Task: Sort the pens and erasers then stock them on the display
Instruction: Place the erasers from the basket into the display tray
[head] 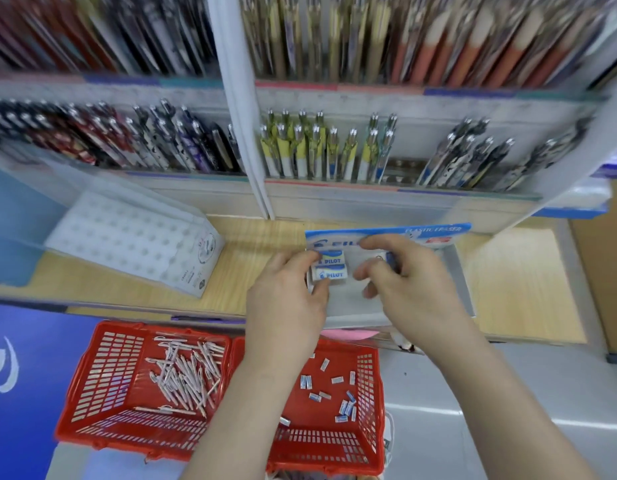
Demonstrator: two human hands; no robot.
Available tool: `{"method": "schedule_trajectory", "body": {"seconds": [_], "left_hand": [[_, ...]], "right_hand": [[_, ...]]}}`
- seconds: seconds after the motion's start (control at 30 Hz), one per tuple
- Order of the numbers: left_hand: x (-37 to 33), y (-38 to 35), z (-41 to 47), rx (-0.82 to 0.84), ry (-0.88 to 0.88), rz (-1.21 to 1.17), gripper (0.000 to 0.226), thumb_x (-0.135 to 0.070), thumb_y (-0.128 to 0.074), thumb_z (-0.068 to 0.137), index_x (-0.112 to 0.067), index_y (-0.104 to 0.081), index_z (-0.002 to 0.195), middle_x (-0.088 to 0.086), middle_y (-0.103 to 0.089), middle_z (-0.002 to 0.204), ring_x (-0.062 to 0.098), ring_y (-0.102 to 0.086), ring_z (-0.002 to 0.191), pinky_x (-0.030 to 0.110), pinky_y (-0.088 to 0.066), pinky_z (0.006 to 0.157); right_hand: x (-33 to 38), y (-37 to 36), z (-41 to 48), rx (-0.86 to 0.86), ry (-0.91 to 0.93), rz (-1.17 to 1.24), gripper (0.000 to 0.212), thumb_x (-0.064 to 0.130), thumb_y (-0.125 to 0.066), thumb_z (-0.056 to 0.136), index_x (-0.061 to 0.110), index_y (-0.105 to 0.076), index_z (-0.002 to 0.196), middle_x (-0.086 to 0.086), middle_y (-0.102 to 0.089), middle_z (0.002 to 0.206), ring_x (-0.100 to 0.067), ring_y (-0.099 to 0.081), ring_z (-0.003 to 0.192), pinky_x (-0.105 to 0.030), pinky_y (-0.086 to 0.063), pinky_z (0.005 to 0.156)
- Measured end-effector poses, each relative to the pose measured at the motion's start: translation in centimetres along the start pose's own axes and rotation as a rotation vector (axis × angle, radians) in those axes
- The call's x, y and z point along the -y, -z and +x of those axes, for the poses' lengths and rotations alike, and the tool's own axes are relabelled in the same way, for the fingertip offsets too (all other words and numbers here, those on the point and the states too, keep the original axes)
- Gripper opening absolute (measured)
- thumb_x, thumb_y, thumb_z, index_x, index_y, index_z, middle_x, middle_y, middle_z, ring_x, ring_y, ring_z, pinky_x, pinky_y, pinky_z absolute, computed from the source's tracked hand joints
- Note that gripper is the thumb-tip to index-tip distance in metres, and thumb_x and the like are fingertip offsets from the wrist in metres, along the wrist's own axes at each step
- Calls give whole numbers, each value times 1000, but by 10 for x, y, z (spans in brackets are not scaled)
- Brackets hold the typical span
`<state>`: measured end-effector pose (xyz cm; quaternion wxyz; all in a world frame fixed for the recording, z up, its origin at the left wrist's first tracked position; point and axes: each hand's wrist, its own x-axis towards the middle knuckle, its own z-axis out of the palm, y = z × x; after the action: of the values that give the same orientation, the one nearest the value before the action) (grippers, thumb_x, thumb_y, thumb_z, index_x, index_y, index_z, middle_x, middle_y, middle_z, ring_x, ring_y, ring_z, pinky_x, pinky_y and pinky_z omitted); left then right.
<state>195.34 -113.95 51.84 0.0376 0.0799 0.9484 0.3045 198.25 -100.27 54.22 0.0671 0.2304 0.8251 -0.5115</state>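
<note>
White erasers [331, 268] sit pinched between the left hand's [286, 299] fingers [300, 260]

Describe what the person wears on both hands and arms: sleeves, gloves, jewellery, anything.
The left hand and right hand are bare: no gloves, rings or wristwatch show. The left forearm and right forearm are uncovered too; no sleeve shows before the picture's bottom edge.

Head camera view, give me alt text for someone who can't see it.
A person's left hand pinches two Pilot erasers in a white display box on a wooden shelf, the right hand curled beside it. Below, a left red basket holds pens and a right red basket holds loose erasers. Pen racks stand above.
</note>
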Motion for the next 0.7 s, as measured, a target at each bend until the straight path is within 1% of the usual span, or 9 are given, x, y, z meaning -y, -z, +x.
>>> {"method": "schedule_trajectory", "body": {"seconds": [0.1,0.2,0.3,0.4,0.5,0.57,0.6,0.63,0.7], "left_hand": [[-17,23,-11,-26,35,-134,27,-24,-64,85,-31,-66,111,-12,-62,101,9,-61,83,35,-52,78],[-45,59,-25,-2,77,-465,26,-14,-59,88,-35,-68,101,-15,-67,99,1,-63,84,33,-54,78],[-67,101,-44,212,81,-793,36,-5,-57,90,-33,-67,110,-5,-69,99,2,-67,85,25,-55,77],[-84,130,-63,426,12,-936,46,-1,-63,85,-30,-62,120,2,-69,101,14,-67,76,33,-58,73],[-96,145,-79,379,30,-922,53,11,-67,77,-29,-66,110,-7,-72,95,5,-68,78,28,-58,66],[-97,153,-84,267,-9,-840,42,-3,-75,74,-34,-69,102,-13,-72,87,2,-67,77,19,-55,67],[-96,157,-86,221,-32,-809,33,-15,-78,74,-34,-70,99,-13,-72,86,5,-67,78,20,-55,69],[-96,160,-88,198,-49,-790,25,-28,-78,74,-33,-71,98,-9,-72,85,10,-68,76,24,-55,70],[-97,167,-95,185,-50,-809,30,-43,-73,72,-23,-72,95,2,-73,80,13,-69,65,24,-54,60]], "right_hand": [[25,18,-21,147,-147,456,20,18,-49,99,21,-55,117,-1,-73,93,-17,-63,51,-18,-32,36],[48,33,-43,247,-123,564,19,23,-53,96,22,-57,114,-8,-73,92,-16,-53,44,-18,-29,36],[68,47,-65,303,-93,609,24,30,-58,90,20,-61,112,-19,-63,85,-14,-48,45,-18,-27,39],[84,49,-91,404,-72,635,29,37,-56,89,17,-59,109,-17,-67,83,-18,-48,50,-26,-23,52],[98,50,-114,406,-121,761,32,37,-56,88,16,-59,111,-20,-66,82,-20,-46,57,-23,-25,51],[105,54,-126,413,-163,864,34,30,-54,89,13,-60,118,-20,-63,82,-19,-45,53,-15,-26,38],[108,57,-132,427,-180,913,34,28,-55,88,14,-61,119,-20,-60,83,-17,-46,53,-15,-26,34],[111,59,-137,442,-190,950,34,27,-55,88,16,-63,119,-17,-57,81,-15,-45,54,-15,-27,33],[116,59,-147,455,-217,1010,33,25,-57,87,16,-66,118,-8,-53,72,-13,-44,53,-16,-27,32]]}}
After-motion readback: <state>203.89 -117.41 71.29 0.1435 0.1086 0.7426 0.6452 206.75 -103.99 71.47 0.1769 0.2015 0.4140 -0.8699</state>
